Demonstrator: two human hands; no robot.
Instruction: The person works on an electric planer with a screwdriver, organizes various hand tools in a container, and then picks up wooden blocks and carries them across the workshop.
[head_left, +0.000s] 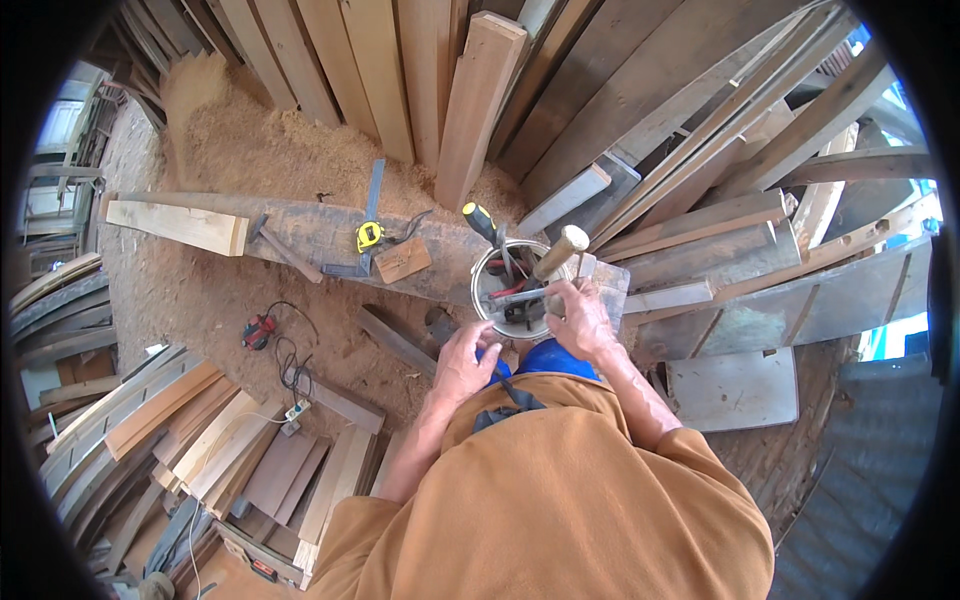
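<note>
A round white bucket (477,297) of hand tools stands at the bench's right end, just in front of me. My right hand (582,318) is at its right rim, fingers closed on a long grey metal tool (520,295) lying across the opening; its exact kind I cannot make out. A thick pale wooden handle (562,252) and a yellow-and-black screwdriver handle (480,222) stick up from the bucket. Red-handled and dark tools lie inside, partly hidden. By the near left rim, my left hand (464,362) has bent fingers, with a gap between thumb and forefinger and nothing seen in it.
Along the plank bench (440,262) lie a yellow tape measure (370,236), a square (374,190), a hammer (289,250), a wood block (402,260) and a pale beam (178,225). A corded red power tool (258,332) sits on the sawdust floor. Boards (480,100) lean behind.
</note>
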